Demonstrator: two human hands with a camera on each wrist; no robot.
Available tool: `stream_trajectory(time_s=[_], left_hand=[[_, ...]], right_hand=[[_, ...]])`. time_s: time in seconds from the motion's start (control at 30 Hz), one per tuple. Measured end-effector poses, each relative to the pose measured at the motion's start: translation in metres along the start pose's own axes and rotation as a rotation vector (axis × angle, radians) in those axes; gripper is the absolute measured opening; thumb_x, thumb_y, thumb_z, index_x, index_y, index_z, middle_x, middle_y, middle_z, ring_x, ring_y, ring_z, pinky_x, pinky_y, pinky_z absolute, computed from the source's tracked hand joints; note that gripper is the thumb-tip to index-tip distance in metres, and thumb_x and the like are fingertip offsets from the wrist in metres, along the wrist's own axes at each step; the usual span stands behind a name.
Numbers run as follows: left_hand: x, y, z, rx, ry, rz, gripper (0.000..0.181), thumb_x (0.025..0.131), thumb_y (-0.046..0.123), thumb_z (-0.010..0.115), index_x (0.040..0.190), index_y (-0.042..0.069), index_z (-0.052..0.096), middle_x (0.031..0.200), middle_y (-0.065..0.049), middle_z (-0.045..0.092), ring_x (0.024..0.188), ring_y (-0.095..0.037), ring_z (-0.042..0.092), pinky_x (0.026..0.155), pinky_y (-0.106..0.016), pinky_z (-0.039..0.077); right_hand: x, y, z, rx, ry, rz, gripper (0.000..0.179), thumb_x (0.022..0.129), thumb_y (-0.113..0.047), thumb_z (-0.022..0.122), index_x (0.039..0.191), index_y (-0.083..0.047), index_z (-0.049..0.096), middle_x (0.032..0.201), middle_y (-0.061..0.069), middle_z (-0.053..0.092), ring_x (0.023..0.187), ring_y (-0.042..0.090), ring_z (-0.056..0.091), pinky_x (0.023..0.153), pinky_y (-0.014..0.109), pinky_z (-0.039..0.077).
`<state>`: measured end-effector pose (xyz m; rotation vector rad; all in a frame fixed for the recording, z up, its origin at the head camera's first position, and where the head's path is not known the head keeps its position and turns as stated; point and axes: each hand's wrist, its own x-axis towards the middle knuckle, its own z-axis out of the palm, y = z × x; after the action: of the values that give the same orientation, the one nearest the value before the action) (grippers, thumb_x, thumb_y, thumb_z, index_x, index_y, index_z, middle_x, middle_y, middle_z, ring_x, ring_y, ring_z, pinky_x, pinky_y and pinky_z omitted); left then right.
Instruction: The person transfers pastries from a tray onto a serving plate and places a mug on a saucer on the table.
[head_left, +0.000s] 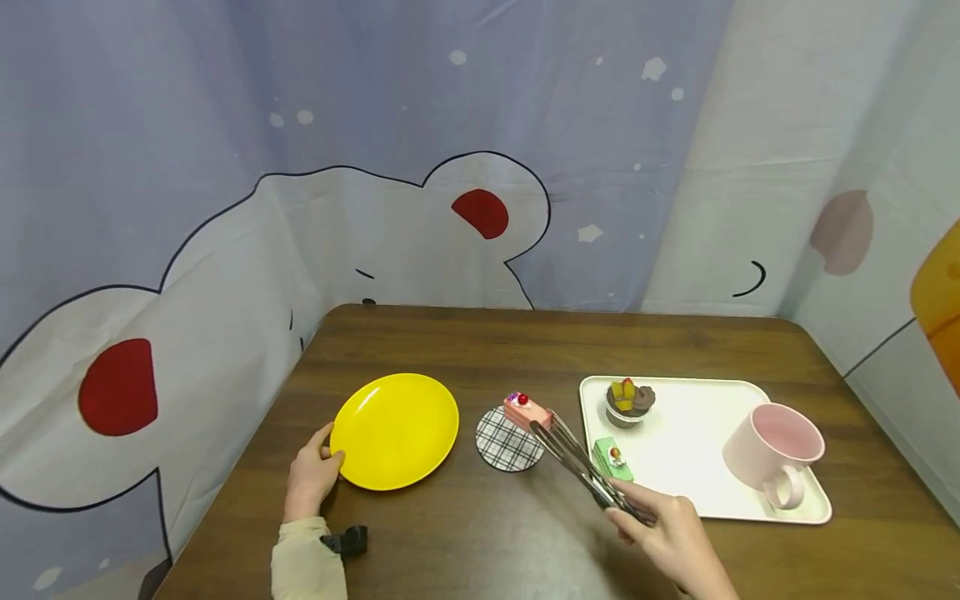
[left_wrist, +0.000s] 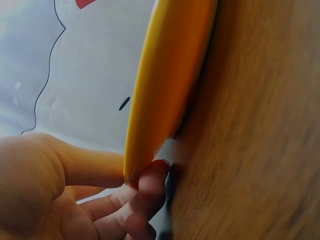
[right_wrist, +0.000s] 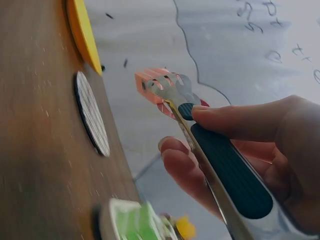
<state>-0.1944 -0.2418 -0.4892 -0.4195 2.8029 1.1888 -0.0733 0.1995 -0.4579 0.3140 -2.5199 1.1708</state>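
My left hand (head_left: 312, 475) pinches the left rim of a round yellow plate (head_left: 395, 431), thumb on top and fingers beneath, as the left wrist view shows. My right hand (head_left: 663, 529) grips metal tongs (head_left: 573, 458) with dark handle pads (right_wrist: 230, 170). Between the tong tips is a pink cake slice (head_left: 525, 412) topped with a red berry. In the right wrist view the slice hangs above table height. From the head it overlaps the far edge of a round checked coaster (head_left: 507, 446).
At the right lies a white tray (head_left: 690, 433). On it stand a chocolate cupcake (head_left: 628, 402) with fruit, a green cake slice (head_left: 611, 460) and a pink mug (head_left: 772, 454). A printed curtain (head_left: 390, 225) hangs behind the wooden table (head_left: 450, 542).
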Motion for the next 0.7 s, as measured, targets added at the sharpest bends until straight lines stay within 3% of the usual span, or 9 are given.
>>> stream_trajectory(time_s=[0.17,0.33,0.57,0.7], left_hand=[[0.000,-0.001,0.001,-0.021,0.007,0.001,0.059,0.094,0.012,0.051,0.148,0.000,0.032,0.104,-0.024,0.061,0.069,-0.020,0.062,0.081,-0.044,0.042],[0.001,-0.002,0.001,-0.019,0.017,0.007,0.058,0.094,0.012,0.051,0.148,0.000,0.033,0.106,-0.025,0.061,0.078,-0.027,0.062,0.082,-0.046,0.042],[0.000,-0.004,0.002,-0.019,0.028,0.015,0.058,0.094,0.011,0.051,0.147,-0.001,0.034,0.107,-0.026,0.059,0.087,-0.032,0.058,0.082,-0.046,0.042],[0.001,-0.004,0.003,-0.024,0.032,0.020,0.058,0.094,0.011,0.051,0.147,-0.001,0.034,0.107,-0.026,0.059,0.087,-0.031,0.058,0.082,-0.045,0.043]], right_hand=[[0.016,-0.007,0.021,0.043,-0.073,-0.044,0.030,0.079,-0.009,0.075,0.108,-0.002,0.072,0.054,-0.012,0.061,0.052,-0.013,0.048,0.051,0.013,0.039],[0.031,-0.016,0.041,0.081,-0.125,-0.092,0.030,0.081,-0.009,0.074,0.109,0.000,0.071,0.059,-0.007,0.064,0.052,-0.011,0.050,0.049,0.014,0.042],[0.051,-0.029,0.068,-0.056,-0.099,-0.213,0.030,0.076,-0.010,0.077,0.104,-0.004,0.075,0.084,0.006,0.076,0.069,0.004,0.067,0.066,0.023,0.053],[0.057,-0.035,0.083,-0.079,-0.136,-0.234,0.029,0.075,-0.010,0.076,0.104,-0.006,0.075,0.094,0.009,0.076,0.079,0.014,0.071,0.071,0.028,0.056]])
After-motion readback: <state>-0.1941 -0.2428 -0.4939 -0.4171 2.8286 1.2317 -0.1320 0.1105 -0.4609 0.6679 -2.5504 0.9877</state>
